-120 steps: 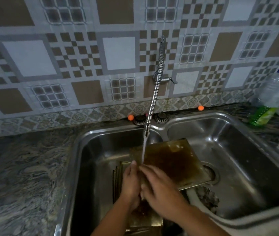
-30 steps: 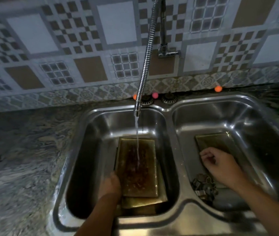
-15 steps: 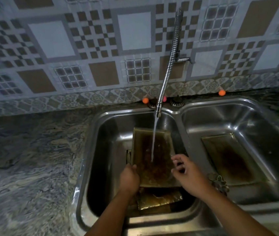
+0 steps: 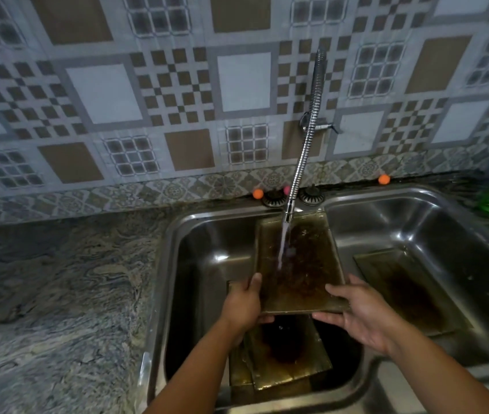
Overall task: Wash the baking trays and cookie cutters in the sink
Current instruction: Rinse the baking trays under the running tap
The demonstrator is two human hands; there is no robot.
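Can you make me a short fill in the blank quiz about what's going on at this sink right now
1. Both hands hold a stained baking tray under running ____.
2. The held tray is over the ____ basin of the double sink.
3. One tray lies flat in the ____ basin.
4. The left hand grips the tray's near ____ corner; the right hand grips the other.

Missing words: water; left; right; left

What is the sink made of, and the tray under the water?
The sink looks like brushed stainless steel: silvery, with soft gleams. The held baking tray seems thin metal, dull gold and stained brown; the stiff flat rim suggests it, though the coating is unclear.
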